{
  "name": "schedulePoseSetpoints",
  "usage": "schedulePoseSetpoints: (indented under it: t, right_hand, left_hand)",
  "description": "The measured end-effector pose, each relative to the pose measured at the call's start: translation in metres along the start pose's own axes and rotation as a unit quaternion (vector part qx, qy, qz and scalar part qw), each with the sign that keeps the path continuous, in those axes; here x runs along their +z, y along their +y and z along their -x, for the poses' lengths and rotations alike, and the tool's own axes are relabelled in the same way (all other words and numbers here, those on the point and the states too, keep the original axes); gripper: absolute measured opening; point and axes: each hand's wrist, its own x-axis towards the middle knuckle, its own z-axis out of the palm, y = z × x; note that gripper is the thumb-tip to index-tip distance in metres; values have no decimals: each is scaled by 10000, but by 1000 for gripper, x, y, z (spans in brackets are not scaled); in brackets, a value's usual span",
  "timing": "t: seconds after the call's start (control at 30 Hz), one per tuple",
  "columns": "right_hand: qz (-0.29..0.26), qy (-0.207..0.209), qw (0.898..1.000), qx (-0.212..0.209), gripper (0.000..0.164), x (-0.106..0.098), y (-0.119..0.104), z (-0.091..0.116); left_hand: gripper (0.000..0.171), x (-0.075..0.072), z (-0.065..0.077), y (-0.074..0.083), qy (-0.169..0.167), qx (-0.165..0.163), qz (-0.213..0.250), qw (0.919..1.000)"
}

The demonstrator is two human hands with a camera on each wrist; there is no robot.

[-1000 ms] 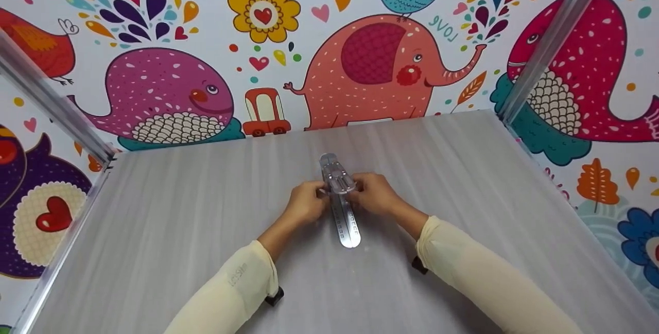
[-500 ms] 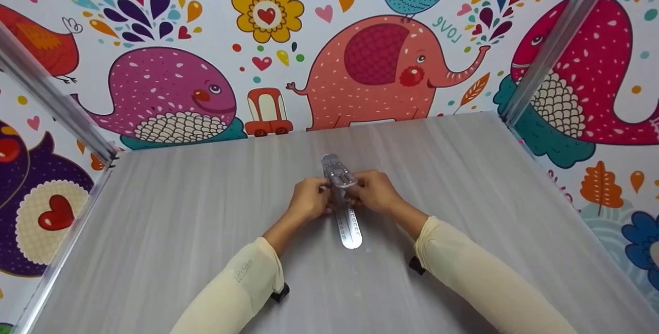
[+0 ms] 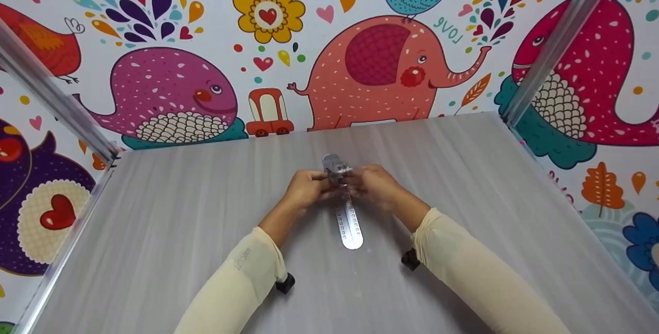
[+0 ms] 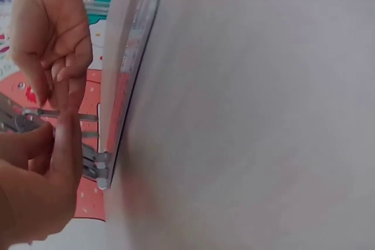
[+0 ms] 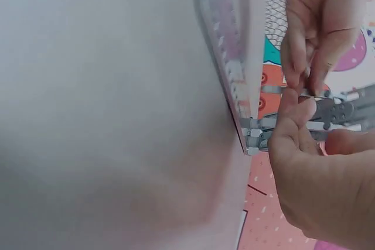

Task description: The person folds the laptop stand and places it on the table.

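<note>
A silver folding metal stand (image 3: 350, 226) stands on the table, its long flat base with rounded ends and rows of small slots lying flat. Hinged struts rise from the base's far end to an upper part (image 3: 337, 165), now seen nearly edge-on in the head view. My left hand (image 3: 306, 188) pinches the raised struts from the left. On the other side my right hand (image 3: 378, 186), slightly blurred, grips the upper part. Fingers of both hands meet around a thin strut (image 5: 272, 90) in the right wrist view. Fingers partly hide the hinges.
The grey wood-grain table (image 3: 180, 231) spreads around the stand. Behind it rises a wall (image 3: 206, 25) printed with cartoon animals. Clear upright strips (image 3: 556, 46) stand at both back corners.
The stand's upper part has swung up, from facing the head camera to nearly edge-on. Both hands have risen slightly and drawn closer together, while the base has stayed in place.
</note>
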Motion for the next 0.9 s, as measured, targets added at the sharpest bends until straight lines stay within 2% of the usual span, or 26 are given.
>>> schedulePoseSetpoints:
  t: [0.1,0.2,0.23,0.3,0.53,0.67,0.8,0.9]
  right_hand:
    - [-647,33,9971,392,28,0,-1,-2]
    - [-704,-9,9965,443,29,0,-1,-3]
    - [-694,-15,9966,440,28,0,-1,-3]
    - [-674,-43,9968,418,28,0,0,-4]
    - [-471,21,9979,452,40,2,3,-5]
    - [-4,121,9988,476,38,2,8,-3]
    - [779,309,9959,351,31,3,12,-1]
    - [1448,458,9882,179,28,4,13,1]
  left_hand:
    - [26,1,-5,0,18,-305,1101,9935]
    - [29,4,-8,3,166,-533,2059,9770]
    - [30,5,-9,4,198,-586,2297,9713]
    - [30,6,-10,5,283,-665,2465,9665]
    - [27,4,-11,1,347,-865,2170,9717]
    - [27,4,-9,-1,186,-985,1813,9783]
    - [19,2,-6,-3,74,-1047,1085,9885]
    - [14,2,-5,-3,146,-1000,363,9942]
